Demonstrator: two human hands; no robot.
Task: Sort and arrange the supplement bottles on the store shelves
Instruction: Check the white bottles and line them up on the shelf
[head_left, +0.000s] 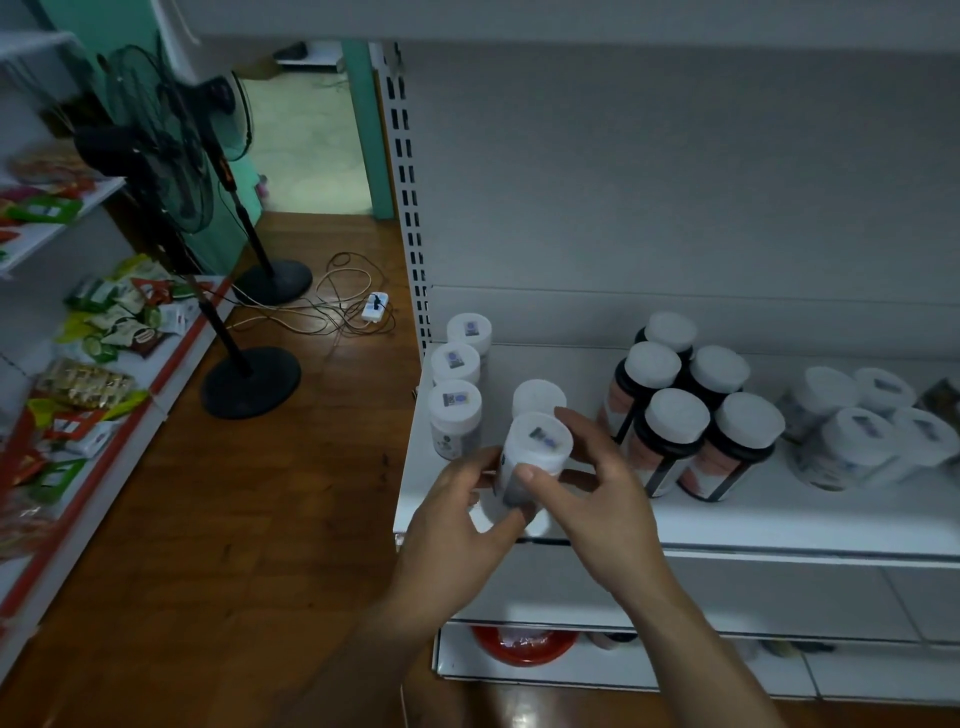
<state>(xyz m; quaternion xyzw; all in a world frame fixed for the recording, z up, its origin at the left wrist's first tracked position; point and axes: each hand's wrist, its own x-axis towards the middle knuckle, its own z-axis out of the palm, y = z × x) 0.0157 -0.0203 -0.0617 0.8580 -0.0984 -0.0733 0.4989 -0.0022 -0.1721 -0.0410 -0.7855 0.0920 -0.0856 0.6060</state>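
Both hands share 1 white-capped bottle (535, 457) at the front left of the shelf (779, 519). The left hand (457, 525) wraps it from the left and below, fingers curled round the body. The right hand (597, 499) closes on it from the right, thumb across the front of the label and fingers curved behind the cap. Each grip is closed on the bottle, neither slack.

Its long axis stands close to upright, with the cap tipped a little toward the camera and the base pointing down at the shelf. The hands hide the base, so I cannot tell whether it touches the shelf.

The bottle sits just in front of a plain-capped bottle (538, 397) and just right of the row of 3 (455, 362) that runs front to back along the left edge. That reads as a 2nd row being started, with the free spot straight below the grip. I judge the next move to be a short, straight lowering with the axis brought fully upright. The left hand is nearer the row of 3, and the right hand is nearer the 5 dark bottles (691, 415), which stand apart to the right.
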